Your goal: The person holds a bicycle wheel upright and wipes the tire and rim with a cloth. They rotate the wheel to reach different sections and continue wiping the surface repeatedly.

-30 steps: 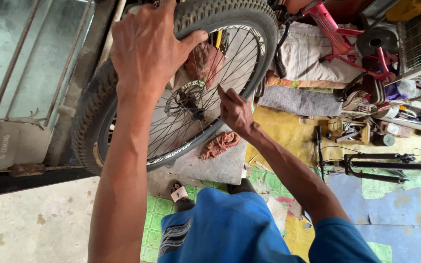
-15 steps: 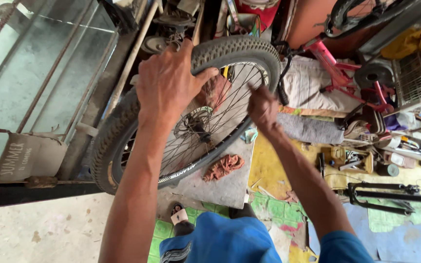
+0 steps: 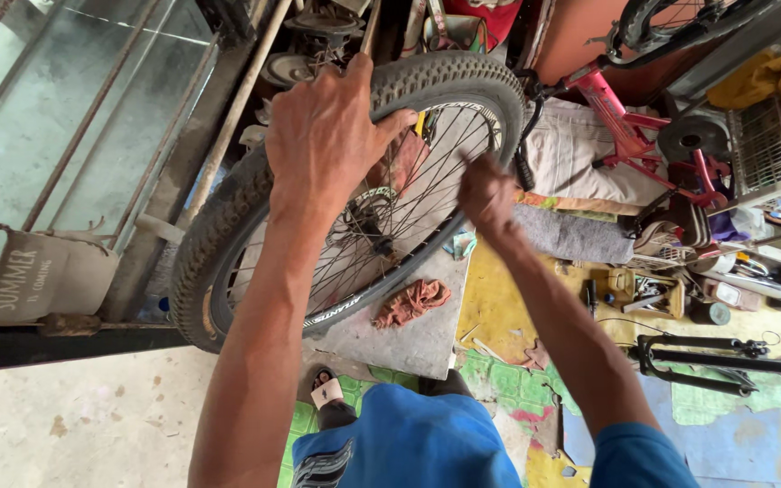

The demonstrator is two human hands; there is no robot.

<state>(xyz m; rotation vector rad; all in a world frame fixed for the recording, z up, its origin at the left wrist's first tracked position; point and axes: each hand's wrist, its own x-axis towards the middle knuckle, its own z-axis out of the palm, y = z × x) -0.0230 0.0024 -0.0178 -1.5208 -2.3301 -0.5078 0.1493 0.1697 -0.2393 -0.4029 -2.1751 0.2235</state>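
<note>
Closest to me are my blue shorts [image 3: 409,443] and a sandal [image 3: 327,393] on the patchy green and yellow floor. A bit further out, my left hand [image 3: 327,145] is clamped over the knobby tire [image 3: 228,217] of the bike wheel [image 3: 354,190], fingers curled around the tread. My right hand [image 3: 488,194] is closed up at the rim's far side, pinching something I can't make out. A red rag [image 3: 411,301] lies under the wheel. Pink bike frame [image 3: 630,126] sits behind.
</note>
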